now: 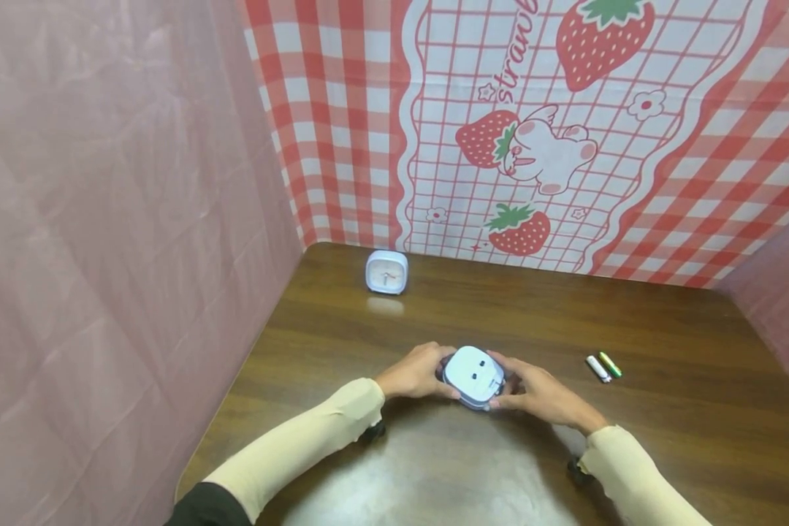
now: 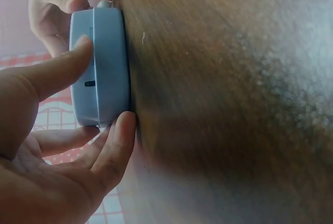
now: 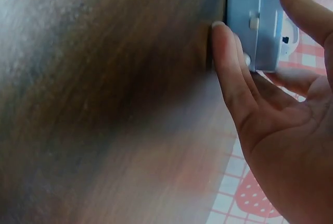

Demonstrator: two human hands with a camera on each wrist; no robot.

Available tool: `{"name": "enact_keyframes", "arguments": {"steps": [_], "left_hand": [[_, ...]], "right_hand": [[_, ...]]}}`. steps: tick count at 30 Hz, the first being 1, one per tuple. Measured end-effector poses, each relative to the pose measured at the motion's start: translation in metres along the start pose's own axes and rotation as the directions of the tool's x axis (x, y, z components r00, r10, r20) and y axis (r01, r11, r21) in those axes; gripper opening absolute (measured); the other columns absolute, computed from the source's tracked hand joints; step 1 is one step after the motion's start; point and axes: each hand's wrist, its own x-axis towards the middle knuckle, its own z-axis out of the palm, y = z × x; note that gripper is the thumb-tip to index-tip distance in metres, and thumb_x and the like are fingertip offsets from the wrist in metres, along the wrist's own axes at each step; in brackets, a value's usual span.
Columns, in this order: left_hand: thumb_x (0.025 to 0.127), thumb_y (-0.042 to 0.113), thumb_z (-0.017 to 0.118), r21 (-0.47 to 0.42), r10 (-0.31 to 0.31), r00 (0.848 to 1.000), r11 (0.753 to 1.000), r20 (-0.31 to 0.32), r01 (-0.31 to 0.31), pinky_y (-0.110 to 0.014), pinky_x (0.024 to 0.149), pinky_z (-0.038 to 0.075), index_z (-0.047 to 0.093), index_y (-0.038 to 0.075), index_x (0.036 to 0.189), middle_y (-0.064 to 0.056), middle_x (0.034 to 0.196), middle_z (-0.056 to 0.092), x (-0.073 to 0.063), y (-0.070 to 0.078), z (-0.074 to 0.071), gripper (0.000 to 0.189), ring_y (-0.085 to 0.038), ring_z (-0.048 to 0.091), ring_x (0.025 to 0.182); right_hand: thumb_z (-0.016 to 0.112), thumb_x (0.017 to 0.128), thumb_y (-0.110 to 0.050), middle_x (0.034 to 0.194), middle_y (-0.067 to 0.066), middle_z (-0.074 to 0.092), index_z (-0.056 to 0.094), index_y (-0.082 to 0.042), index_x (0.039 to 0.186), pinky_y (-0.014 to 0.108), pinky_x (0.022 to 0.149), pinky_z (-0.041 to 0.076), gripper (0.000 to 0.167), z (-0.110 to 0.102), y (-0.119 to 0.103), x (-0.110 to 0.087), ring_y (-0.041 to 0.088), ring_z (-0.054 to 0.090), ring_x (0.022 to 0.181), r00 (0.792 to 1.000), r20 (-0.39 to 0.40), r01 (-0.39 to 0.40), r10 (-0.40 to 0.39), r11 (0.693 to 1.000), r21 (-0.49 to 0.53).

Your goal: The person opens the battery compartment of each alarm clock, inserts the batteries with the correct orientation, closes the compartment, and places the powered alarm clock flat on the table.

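A pale blue alarm clock [image 1: 475, 374], rounded and square, lies on its face on the table, its back with two dark knobs turned up. My left hand [image 1: 421, 371] grips it from the left; in the left wrist view the thumb lies along the clock's side [image 2: 110, 67] and the fingers reach round its lower end. From the right, my right hand [image 1: 540, 391] holds the opposite side, thumb near the front corner and fingers behind. Small light feet and a side switch show on the clock's edge [image 3: 243, 36] in the right wrist view.
A second, similar clock [image 1: 386, 272] stands upright at the back left, dial forward. Two batteries, one white [image 1: 597, 369] and one green [image 1: 610, 364], lie side by side to the right on the wooden table [image 1: 697, 409]. A strawberry-print cloth [image 1: 342, 146] hangs behind, a pink curtain [image 1: 118, 219] at left.
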Motion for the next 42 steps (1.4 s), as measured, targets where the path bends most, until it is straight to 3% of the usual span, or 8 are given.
{"name": "enact_keyframes", "arguments": {"steps": [5, 10, 15, 22, 28, 34, 42], "left_hand": [[0.076, 0.031, 0.093, -0.022, -0.006, 1.0, 1.0, 0.002, 0.006, -0.018, 0.076, 0.048, 0.064, 0.006, 0.135, 0.004, 0.097, 0.065, 0.0, 0.0, 0.001, 0.071, -0.008, 0.056, 0.087], [0.076, 0.024, 0.093, -0.061, -0.046, 0.999, 0.997, -0.011, 0.045, -0.019, 0.08, 0.05, 0.065, 0.007, 0.136, -0.001, 0.105, 0.067, 0.001, -0.003, 0.0, 0.068, -0.01, 0.062, 0.091], [0.076, 0.017, 0.092, -0.077, -0.085, 0.996, 0.994, -0.032, 0.082, -0.021, 0.086, 0.052, 0.067, 0.008, 0.132, -0.004, 0.111, 0.068, 0.0, -0.005, -0.003, 0.062, -0.011, 0.065, 0.095], [0.072, 0.028, 0.096, -0.043, 0.012, 0.999, 0.999, 0.041, -0.011, -0.021, 0.088, 0.048, 0.058, 0.007, 0.141, -0.004, 0.119, 0.062, -0.003, -0.004, -0.002, 0.082, -0.011, 0.058, 0.102], [0.068, 0.044, 0.096, -0.013, 0.039, 0.996, 0.999, 0.075, -0.038, -0.024, 0.094, 0.045, 0.052, 0.008, 0.148, -0.005, 0.126, 0.057, -0.005, 0.002, 0.003, 0.098, -0.013, 0.051, 0.11], [0.071, 0.039, 0.096, -0.023, 0.028, 0.995, 0.999, 0.093, -0.026, -0.026, 0.099, 0.045, 0.047, 0.007, 0.152, -0.008, 0.13, 0.056, -0.007, 0.002, 0.003, 0.1, -0.016, 0.052, 0.115], [0.072, 0.04, 0.094, -0.004, 0.072, 0.992, 0.997, 0.107, -0.072, -0.025, 0.1, 0.045, 0.044, 0.005, 0.154, -0.008, 0.133, 0.056, -0.004, -0.001, 0.001, 0.102, -0.015, 0.053, 0.117]], "right_hand": [[0.082, 0.088, -0.031, 0.092, 0.0, 0.062, 0.038, -0.004, 0.157, 0.028, 0.066, 0.053, 0.086, -0.001, 0.0, -0.001, 0.012, 0.059, 0.079, 0.999, -0.012, 0.038, -0.039, 0.999, -0.026], [0.085, 0.085, -0.028, 0.092, -0.002, 0.059, 0.044, -0.003, 0.154, 0.026, 0.065, 0.052, 0.083, 0.002, -0.001, -0.002, 0.009, 0.056, 0.078, 0.993, -0.084, 0.077, -0.083, 0.994, -0.08], [0.086, 0.085, -0.029, 0.095, 0.002, 0.058, 0.044, -0.002, 0.154, 0.026, 0.062, 0.052, 0.085, 0.007, -0.004, -0.002, 0.01, 0.055, 0.075, 0.99, -0.124, 0.053, -0.064, 0.995, -0.086], [0.089, 0.08, -0.036, 0.105, 0.006, 0.055, 0.025, -0.01, 0.163, 0.028, 0.062, 0.054, 0.108, 0.011, -0.001, -0.003, 0.013, 0.058, 0.074, 0.997, -0.078, -0.004, 0.002, 1.0, -0.028], [0.09, 0.076, -0.044, 0.1, 0.003, 0.055, 0.039, -0.009, 0.155, 0.027, 0.066, 0.051, 0.101, 0.015, -0.001, -0.004, 0.014, 0.054, 0.079, 0.997, -0.081, 0.008, -0.012, 0.999, -0.052], [0.094, 0.069, -0.044, 0.096, 0.004, 0.057, 0.045, -0.003, 0.141, 0.027, 0.065, 0.052, 0.096, 0.02, -0.005, -0.004, 0.015, 0.057, 0.077, 0.994, -0.113, -0.004, 0.002, 1.0, -0.015], [0.095, 0.067, -0.047, 0.092, 0.004, 0.056, 0.043, 0.0, 0.137, 0.027, 0.067, 0.05, 0.099, 0.024, -0.009, -0.005, 0.016, 0.055, 0.078, 0.987, -0.149, -0.061, 0.053, 0.997, -0.051]]}}
